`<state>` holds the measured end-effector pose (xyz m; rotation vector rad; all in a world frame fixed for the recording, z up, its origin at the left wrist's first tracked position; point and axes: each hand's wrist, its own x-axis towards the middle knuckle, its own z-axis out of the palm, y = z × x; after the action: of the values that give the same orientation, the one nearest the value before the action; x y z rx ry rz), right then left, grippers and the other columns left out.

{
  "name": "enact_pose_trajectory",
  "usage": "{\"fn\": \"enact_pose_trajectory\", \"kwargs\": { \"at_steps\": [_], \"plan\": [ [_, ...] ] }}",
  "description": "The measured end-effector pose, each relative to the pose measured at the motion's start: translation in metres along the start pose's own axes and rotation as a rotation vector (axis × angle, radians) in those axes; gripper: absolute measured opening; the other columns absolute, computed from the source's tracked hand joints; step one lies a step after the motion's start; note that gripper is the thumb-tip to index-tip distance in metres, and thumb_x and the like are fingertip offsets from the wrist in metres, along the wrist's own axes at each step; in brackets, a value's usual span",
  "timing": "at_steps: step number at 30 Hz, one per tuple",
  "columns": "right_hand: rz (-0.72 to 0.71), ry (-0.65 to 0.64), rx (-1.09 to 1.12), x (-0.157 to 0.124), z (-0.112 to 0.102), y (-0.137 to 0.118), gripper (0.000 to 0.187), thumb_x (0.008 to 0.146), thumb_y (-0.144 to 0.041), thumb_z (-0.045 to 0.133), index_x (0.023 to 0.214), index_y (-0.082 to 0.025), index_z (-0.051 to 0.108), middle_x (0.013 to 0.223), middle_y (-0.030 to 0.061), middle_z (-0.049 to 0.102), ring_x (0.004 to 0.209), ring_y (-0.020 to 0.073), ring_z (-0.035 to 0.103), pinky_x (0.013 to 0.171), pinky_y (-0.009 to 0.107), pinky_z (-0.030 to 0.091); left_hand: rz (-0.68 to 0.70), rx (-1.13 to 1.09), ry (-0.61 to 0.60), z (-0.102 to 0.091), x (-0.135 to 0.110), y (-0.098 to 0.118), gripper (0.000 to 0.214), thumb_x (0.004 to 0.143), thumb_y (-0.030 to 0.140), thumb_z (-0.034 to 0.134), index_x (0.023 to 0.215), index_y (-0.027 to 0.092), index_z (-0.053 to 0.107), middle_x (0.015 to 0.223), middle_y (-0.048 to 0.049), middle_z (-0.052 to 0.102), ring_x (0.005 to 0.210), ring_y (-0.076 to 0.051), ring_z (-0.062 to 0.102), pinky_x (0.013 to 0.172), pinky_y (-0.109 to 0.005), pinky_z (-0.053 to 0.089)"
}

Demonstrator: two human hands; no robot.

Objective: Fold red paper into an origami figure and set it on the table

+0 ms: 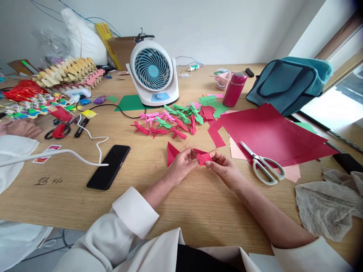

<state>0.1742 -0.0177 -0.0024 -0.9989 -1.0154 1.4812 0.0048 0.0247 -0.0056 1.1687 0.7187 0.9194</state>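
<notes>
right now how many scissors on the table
2: white-handled scissors on the right, overlapping red paper; red-and-black scissors on the left, by a marker. Clutter may hide more.

I note wood-grain worktop (70,206); lying directly on it: black phone (108,167), folded paper figures (178,133), crumpled cloth (323,209).

The table (195,204) holds a fan (153,71), a black phone (106,174), a teal bag (279,83) and perhaps a glue tube (193,68).

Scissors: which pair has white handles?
The scissors right of the right hand, blades on the red sheets. The other pair, beside the black marker, has red-and-black handles.
</notes>
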Motion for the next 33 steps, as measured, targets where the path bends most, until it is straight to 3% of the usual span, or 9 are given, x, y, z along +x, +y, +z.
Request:
{"fn": "enact_pose_trajectory", "kwargs": {
  "at_steps": [3,7,11,15,20,25,29,33],
  "plan": [
    [0.009,0.050,0.024,0.001,0.000,0.001,0.035,0.067,-0.044,0.086,0.077,-0.021,0.061,0.067,-0.0042,0.058,0.062,0.0103,0.048,0.063,0.025,0.040,-0.039,-0.024,0.028,0.001,-0.001,-0.002,0.042,0.073,0.048,0.079,0.095,0.015,0.065,0.081,-0.0006,0.062,0.067,-0.009,0.051,0.059,-0.020,0.037],
    [0.036,0.083,0.024,0.001,0.001,0.003,0.038,0.065,-0.045,0.087,0.078,-0.021,0.060,0.069,-0.0036,0.061,0.063,0.0108,0.053,0.065,0.026,0.043,0.014,0.100,0.000,0.000,-0.002,-0.002,0.037,0.083,0.050,0.069,0.092,0.015,0.066,0.068,0.0032,0.055,0.061,-0.008,0.046,0.062,-0.021,0.037],
    [0.015,0.076,-0.036,0.003,0.003,0.008,0.042,0.065,-0.051,0.085,0.076,-0.021,0.057,0.070,-0.0021,0.062,0.065,0.0128,0.055,0.065,0.028,0.045,0.055,0.190,-0.007,0.002,-0.003,-0.003,0.033,0.082,0.047,0.070,0.087,0.015,0.065,0.077,0.0002,0.063,0.069,-0.011,0.054,0.067,-0.023,0.042],
    [-0.020,0.042,-0.116,0.004,0.004,0.013,0.045,0.067,-0.055,0.083,0.073,-0.022,0.054,0.068,-0.0020,0.059,0.063,0.0134,0.053,0.062,0.028,0.045,0.095,0.266,0.065,0.003,-0.002,-0.008,0.029,0.080,0.041,0.071,0.074,0.016,0.059,0.070,0.0020,0.059,0.069,-0.011,0.053,0.067,-0.023,0.042],
    [-0.002,0.017,-0.126,0.004,0.004,0.015,0.045,0.068,-0.056,0.082,0.074,-0.022,0.053,0.067,-0.0028,0.058,0.060,0.0119,0.049,0.059,0.027,0.042,0.092,0.329,0.080,0.003,-0.004,-0.011,0.021,0.082,0.035,0.066,0.074,0.016,0.058,0.069,0.0029,0.057,0.066,-0.011,0.051,0.065,-0.023,0.041],
    [0.016,0.030,-0.107,0.001,0.004,0.010,0.039,0.073,-0.052,0.079,0.084,-0.021,0.060,0.075,-0.0012,0.063,0.068,0.0127,0.055,0.067,0.028,0.044,0.091,0.390,0.135,0.002,-0.003,-0.010,0.021,0.079,0.029,0.065,0.069,0.017,0.052,0.063,0.0054,0.049,0.059,-0.008,0.043,0.058,-0.021,0.036],
    [0.040,0.050,-0.116,0.000,0.002,0.008,0.039,0.073,-0.053,0.079,0.082,-0.020,0.062,0.073,-0.0017,0.062,0.067,0.0122,0.053,0.066,0.027,0.041,0.117,0.462,0.106,0.001,-0.003,-0.009,0.023,0.080,0.028,0.066,0.068,0.017,0.050,0.061,0.0064,0.045,0.056,-0.007,0.038,0.053,-0.021,0.031],
    [0.024,0.039,-0.140,0.002,0.001,0.009,0.039,0.075,-0.055,0.077,0.078,-0.020,0.060,0.071,-0.0015,0.062,0.066,0.0133,0.053,0.066,0.028,0.042,0.160,0.424,0.099,0.000,-0.003,-0.009,0.018,0.080,0.029,0.067,0.075,0.017,0.055,0.067,0.0047,0.051,0.061,-0.008,0.045,0.058,-0.021,0.036]
  ]
}}
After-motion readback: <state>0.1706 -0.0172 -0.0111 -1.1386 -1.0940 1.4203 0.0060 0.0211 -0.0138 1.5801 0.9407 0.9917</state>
